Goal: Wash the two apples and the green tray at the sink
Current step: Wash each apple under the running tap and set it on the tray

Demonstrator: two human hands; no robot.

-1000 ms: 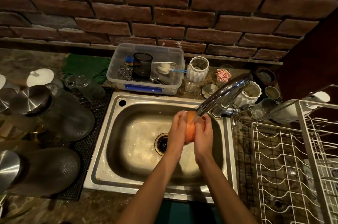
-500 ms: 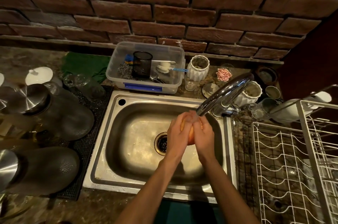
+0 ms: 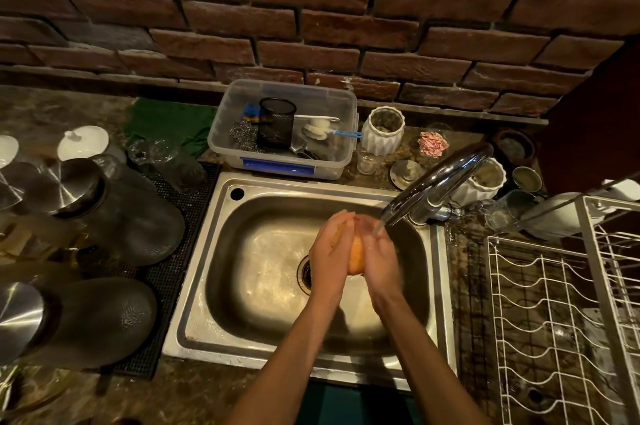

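We see our left hand (image 3: 330,246) and right hand (image 3: 379,258) cupped around the apple (image 3: 356,256) | frame centre, over the sink (image 3: 242,289), under the faucet (image 3: 440,182) | apple mostly hidden, long axis seemingly near-far.

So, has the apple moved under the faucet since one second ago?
Cannot tell: the apple remains between both hands below the faucet spout, over the sink; it is only more covered.

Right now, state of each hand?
Left hand: closed around the apple, over the sink.
Right hand: closed on the same apple, under the tap.
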